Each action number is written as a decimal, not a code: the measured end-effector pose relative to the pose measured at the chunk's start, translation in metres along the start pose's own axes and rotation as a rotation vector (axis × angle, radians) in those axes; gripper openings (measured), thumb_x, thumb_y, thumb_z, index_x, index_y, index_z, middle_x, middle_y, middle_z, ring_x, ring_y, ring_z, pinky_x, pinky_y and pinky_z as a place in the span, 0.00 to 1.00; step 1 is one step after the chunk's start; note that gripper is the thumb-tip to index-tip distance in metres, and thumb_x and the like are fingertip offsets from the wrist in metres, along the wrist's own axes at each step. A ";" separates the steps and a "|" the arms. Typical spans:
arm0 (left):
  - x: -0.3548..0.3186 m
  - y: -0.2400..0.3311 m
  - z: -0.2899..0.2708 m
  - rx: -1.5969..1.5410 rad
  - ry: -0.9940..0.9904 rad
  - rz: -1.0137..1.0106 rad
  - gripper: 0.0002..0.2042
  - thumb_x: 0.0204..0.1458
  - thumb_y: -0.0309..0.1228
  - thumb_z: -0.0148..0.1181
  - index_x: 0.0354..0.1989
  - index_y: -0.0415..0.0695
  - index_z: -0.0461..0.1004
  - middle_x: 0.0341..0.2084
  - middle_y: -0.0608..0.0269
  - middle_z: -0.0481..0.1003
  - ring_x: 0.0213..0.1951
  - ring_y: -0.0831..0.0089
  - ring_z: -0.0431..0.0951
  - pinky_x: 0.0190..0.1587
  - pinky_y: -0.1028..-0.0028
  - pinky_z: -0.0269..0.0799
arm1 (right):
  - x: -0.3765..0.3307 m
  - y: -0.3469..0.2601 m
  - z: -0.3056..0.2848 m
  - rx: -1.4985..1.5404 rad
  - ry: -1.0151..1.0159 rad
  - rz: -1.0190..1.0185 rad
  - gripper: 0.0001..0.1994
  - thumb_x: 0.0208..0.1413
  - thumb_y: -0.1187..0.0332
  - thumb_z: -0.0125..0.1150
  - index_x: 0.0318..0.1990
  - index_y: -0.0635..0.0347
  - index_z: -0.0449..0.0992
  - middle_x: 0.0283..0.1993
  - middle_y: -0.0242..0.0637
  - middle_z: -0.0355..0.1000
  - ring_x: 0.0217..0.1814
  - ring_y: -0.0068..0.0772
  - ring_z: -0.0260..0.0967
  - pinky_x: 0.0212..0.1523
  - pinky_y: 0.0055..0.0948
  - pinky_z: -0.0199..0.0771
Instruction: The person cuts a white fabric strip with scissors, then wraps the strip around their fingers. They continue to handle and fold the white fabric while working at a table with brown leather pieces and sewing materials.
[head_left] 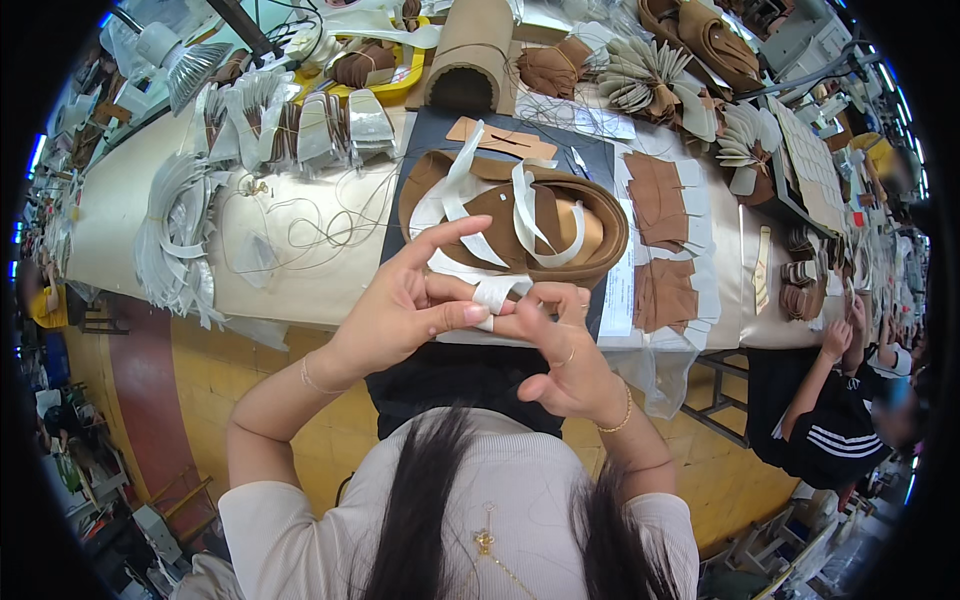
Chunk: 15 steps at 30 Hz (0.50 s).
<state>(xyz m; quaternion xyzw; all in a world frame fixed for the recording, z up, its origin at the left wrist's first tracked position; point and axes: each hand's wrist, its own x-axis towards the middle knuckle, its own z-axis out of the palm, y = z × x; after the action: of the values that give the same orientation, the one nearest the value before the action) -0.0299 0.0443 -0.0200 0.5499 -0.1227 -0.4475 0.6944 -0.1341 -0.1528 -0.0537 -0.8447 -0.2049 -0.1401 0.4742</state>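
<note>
White strip (pixel 493 291), short and bent over, sits between the person's two hands, above the near edge of the table (pixel 350 215). The left hand (pixel 395 300) stretches its index finger clear of the rest, while its thumb lies against the other fingers beside the strip. The right hand (pixel 570 350) has its fingers bent in toward the strip and its thumb held apart; the fingers overlap so much that one cannot tell which of their tips pinch it.

Just beyond the hands, a coil of brown straps (pixel 612 240) rests on a dark mat (pixel 428 128), with loose white bands (pixel 524 205) lying across it. To the right, near the same table edge, brown pieces (pixel 656 205) lie in two groups on pale backing. Toward the table's left end lies a bundle of whitish strips (pixel 163 225), with a loose tangle of thin cord (pixel 330 240) between it and the mat. Along the far edge stand a brown roll (pixel 474 38) and a yellow tray (pixel 408 76).
</note>
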 end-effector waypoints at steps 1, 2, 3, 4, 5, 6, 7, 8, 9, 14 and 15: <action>-0.001 -0.001 0.001 0.061 0.011 0.055 0.37 0.50 0.18 0.62 0.67 0.45 0.49 0.38 0.54 0.78 0.42 0.75 0.79 0.43 0.79 0.74 | -0.001 0.004 0.002 0.038 -0.014 -0.019 0.43 0.57 0.36 0.43 0.70 0.61 0.47 0.47 0.31 0.74 0.49 0.33 0.60 0.54 0.39 0.47; -0.002 -0.002 0.002 0.123 0.026 0.109 0.37 0.49 0.18 0.62 0.67 0.44 0.49 0.38 0.54 0.78 0.42 0.75 0.78 0.44 0.79 0.73 | -0.002 0.005 0.004 0.156 -0.005 0.068 0.44 0.58 0.36 0.42 0.70 0.62 0.42 0.48 0.33 0.74 0.49 0.33 0.60 0.55 0.39 0.47; -0.002 -0.005 0.004 0.154 0.026 0.221 0.37 0.49 0.18 0.62 0.67 0.44 0.50 0.38 0.55 0.78 0.42 0.76 0.78 0.46 0.78 0.71 | -0.003 0.007 0.005 0.273 0.007 0.143 0.46 0.58 0.36 0.41 0.71 0.62 0.37 0.48 0.34 0.74 0.49 0.33 0.59 0.57 0.38 0.48; -0.001 -0.008 0.005 0.186 0.024 0.333 0.36 0.49 0.18 0.63 0.66 0.43 0.51 0.38 0.56 0.78 0.42 0.76 0.78 0.47 0.78 0.70 | -0.004 0.006 0.007 0.382 0.041 0.214 0.48 0.58 0.35 0.39 0.70 0.63 0.31 0.50 0.36 0.73 0.50 0.32 0.59 0.59 0.37 0.48; 0.000 -0.011 0.005 0.187 0.026 0.390 0.36 0.49 0.18 0.63 0.66 0.43 0.53 0.39 0.57 0.77 0.44 0.76 0.77 0.48 0.77 0.69 | -0.004 0.006 0.009 0.596 0.062 0.296 0.50 0.58 0.34 0.38 0.70 0.64 0.25 0.51 0.39 0.73 0.52 0.31 0.59 0.62 0.36 0.48; 0.001 -0.014 0.006 0.187 0.029 0.449 0.35 0.49 0.18 0.63 0.65 0.43 0.54 0.39 0.57 0.77 0.45 0.75 0.77 0.49 0.76 0.68 | -0.004 0.006 0.009 0.630 0.061 0.308 0.51 0.57 0.33 0.38 0.70 0.64 0.24 0.51 0.39 0.73 0.52 0.31 0.59 0.63 0.36 0.48; 0.001 -0.017 0.005 0.181 0.056 0.461 0.34 0.48 0.18 0.63 0.65 0.42 0.55 0.40 0.57 0.76 0.46 0.75 0.76 0.50 0.75 0.67 | -0.004 0.005 0.009 0.664 0.059 0.320 0.51 0.57 0.33 0.38 0.70 0.64 0.23 0.52 0.39 0.73 0.52 0.31 0.59 0.63 0.36 0.48; 0.001 -0.020 0.005 0.263 0.040 0.559 0.34 0.48 0.17 0.63 0.64 0.43 0.55 0.41 0.57 0.76 0.46 0.74 0.76 0.50 0.75 0.68 | -0.004 0.005 0.009 0.696 0.058 0.333 0.52 0.56 0.32 0.37 0.69 0.65 0.22 0.52 0.39 0.72 0.53 0.31 0.59 0.63 0.35 0.48; 0.000 -0.023 0.004 0.340 0.046 0.609 0.34 0.48 0.17 0.64 0.64 0.43 0.55 0.41 0.56 0.75 0.47 0.73 0.76 0.50 0.74 0.68 | -0.003 0.005 0.007 0.728 0.058 0.346 0.52 0.56 0.31 0.37 0.69 0.65 0.21 0.53 0.40 0.72 0.53 0.31 0.59 0.63 0.35 0.48; -0.004 -0.029 0.001 0.397 -0.075 0.831 0.33 0.46 0.13 0.61 0.62 0.43 0.56 0.42 0.53 0.76 0.44 0.68 0.78 0.50 0.70 0.69 | 0.002 0.007 0.002 0.719 0.018 0.338 0.51 0.56 0.30 0.33 0.69 0.69 0.30 0.66 0.41 0.57 0.55 0.30 0.58 0.64 0.35 0.49; -0.004 -0.027 -0.003 0.466 -0.126 0.899 0.35 0.45 0.12 0.60 0.63 0.44 0.52 0.41 0.50 0.77 0.46 0.66 0.77 0.50 0.67 0.70 | 0.002 0.007 0.002 0.691 0.038 0.331 0.51 0.56 0.30 0.32 0.69 0.70 0.34 0.69 0.41 0.52 0.55 0.29 0.58 0.64 0.36 0.50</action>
<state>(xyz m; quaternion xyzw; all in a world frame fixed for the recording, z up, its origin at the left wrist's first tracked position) -0.0432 0.0500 -0.0431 0.5549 -0.4853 -0.0978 0.6686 -0.1286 -0.1543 -0.0591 -0.6541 -0.0919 0.0001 0.7508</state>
